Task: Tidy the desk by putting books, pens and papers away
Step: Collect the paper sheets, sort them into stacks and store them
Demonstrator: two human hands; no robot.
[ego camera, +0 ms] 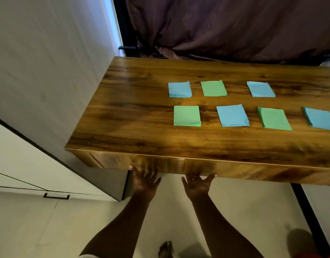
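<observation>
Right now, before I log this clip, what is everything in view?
desk: one, brown wood-grain, centre to right
blue papers: four, blue, two in each row on the desk
green papers: three, green, one back row, two front row
curtain: one, dark maroon, behind the desk
cabinet: one, white, lower left
handle: one, black, on the cabinet
floor: pale, below the desk
foot: one, bare, bottom edge
left hand: fingers spread at the desk's lower front edge
right hand: palm up, same edge

desk (134,101): glossy wood grain | papers (187,116): matt | curtain (225,25): cloth
</observation>
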